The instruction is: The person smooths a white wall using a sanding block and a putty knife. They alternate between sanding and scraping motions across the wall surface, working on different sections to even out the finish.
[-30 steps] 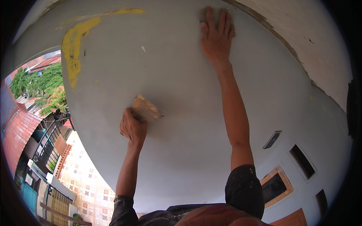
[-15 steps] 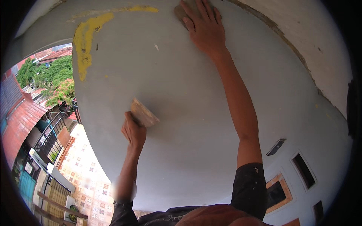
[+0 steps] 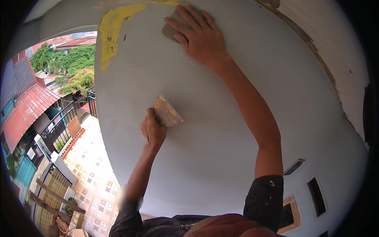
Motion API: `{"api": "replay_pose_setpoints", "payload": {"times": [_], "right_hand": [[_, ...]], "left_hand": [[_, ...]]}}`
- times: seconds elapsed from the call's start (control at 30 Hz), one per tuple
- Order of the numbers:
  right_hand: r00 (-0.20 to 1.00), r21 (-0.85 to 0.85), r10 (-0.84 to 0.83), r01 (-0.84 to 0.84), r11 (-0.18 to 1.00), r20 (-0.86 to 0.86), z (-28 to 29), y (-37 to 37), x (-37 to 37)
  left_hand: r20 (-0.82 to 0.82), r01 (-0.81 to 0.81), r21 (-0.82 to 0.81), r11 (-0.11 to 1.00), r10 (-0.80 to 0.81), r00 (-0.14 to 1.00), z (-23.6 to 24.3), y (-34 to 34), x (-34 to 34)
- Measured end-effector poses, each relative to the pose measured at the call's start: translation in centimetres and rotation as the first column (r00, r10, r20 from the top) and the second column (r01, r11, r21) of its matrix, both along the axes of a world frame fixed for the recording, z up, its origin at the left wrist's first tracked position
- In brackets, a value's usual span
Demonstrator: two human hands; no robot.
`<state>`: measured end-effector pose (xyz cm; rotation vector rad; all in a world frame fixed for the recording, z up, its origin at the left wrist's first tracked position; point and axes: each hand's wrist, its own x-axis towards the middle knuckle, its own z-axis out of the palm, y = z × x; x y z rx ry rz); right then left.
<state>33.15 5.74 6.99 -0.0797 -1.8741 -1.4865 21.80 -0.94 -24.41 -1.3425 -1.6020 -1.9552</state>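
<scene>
Putty knife, its broad blade crusted with pale filler, sits near the middle of the view, gripped by its handle in the left hand, whose fingers are clenched round it; the blade points toward 2 o'clock and lies against the grey wall. Up at 12 o'clock the right hand is spread flat, fingers extended, pressing a small tan sanding block onto the wall, most of the block hidden beneath the palm. Just beside it at 11 o'clock runs a streak of bare yellow paint. At 9 o'clock, far below, lie a red tiled roof, green trees, black railings and a patterned tile courtyard
</scene>
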Motion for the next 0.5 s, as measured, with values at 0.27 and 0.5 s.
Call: {"api": "replay_pose_setpoints", "payload": {"times": [0.27, 0.5], "right_hand": [[0.984, -0.13, -0.176, 0.176, 0.976, 0.01, -1.3, -2.3, -1.5], [0.896, -0.063, -0.248, 0.242, 0.968, -0.368, -3.9, -4.2, 1.5]], "left_hand": [[0.185, -0.041, -0.012, 0.999, 0.042, 0.982, -0.9, -1.1, -0.7], [0.269, 0.0, -0.046, 0.999, 0.012, 0.963, -1.8, -2.7, -2.7]]}}
